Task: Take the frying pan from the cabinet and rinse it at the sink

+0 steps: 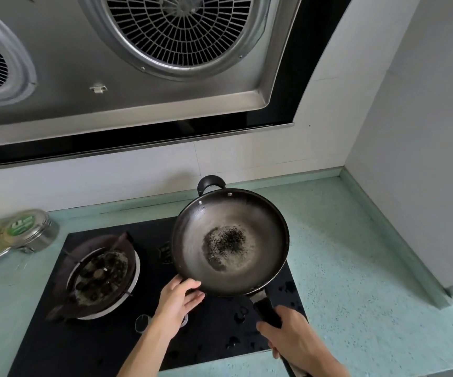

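Observation:
The dark round frying pan [230,240] is over the right side of the black glass hob [152,336], with a small loop handle at its far rim and dark specks in a little liquid at its centre. My right hand [293,338] grips the pan's long black handle at the lower right. My left hand [179,297] touches the pan's near left rim with its fingers. Whether the pan rests on the burner or hangs just above it is unclear.
An uncovered gas burner [101,273] sits on the hob's left. Bottles and a metal-lidded jar [29,229] stand at the far left of the green counter [355,268]. A steel extractor hood [138,63] hangs overhead. White walls close the back and the right corner.

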`<state>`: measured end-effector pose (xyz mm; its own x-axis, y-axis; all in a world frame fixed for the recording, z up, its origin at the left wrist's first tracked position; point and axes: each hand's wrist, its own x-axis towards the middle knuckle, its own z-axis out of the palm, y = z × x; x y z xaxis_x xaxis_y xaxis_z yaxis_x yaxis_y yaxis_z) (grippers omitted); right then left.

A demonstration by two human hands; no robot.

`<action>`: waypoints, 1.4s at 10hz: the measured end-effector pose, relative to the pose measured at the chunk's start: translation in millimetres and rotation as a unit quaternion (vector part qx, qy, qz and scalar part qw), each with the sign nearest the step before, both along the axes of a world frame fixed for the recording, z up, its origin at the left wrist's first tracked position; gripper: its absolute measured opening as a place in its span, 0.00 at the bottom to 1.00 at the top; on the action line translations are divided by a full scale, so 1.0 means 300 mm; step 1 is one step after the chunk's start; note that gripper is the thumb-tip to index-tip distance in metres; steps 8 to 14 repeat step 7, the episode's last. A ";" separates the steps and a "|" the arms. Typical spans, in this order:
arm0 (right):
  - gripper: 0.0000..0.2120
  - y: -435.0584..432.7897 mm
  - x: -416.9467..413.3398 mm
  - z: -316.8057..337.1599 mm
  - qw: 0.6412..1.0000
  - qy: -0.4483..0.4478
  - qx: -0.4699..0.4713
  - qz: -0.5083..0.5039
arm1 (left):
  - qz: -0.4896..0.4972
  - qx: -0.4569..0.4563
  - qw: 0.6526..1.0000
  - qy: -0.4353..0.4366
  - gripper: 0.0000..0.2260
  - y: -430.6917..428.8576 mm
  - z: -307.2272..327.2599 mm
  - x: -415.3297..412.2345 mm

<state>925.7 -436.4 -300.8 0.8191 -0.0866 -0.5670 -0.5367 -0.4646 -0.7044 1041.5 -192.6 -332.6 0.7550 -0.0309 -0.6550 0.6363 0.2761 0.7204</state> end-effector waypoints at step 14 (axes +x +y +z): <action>0.25 0.434 -0.231 0.152 0.922 -0.075 -0.374 -0.066 | -0.431 0.194 0.877 -0.088 0.21 0.247 0.047 -0.090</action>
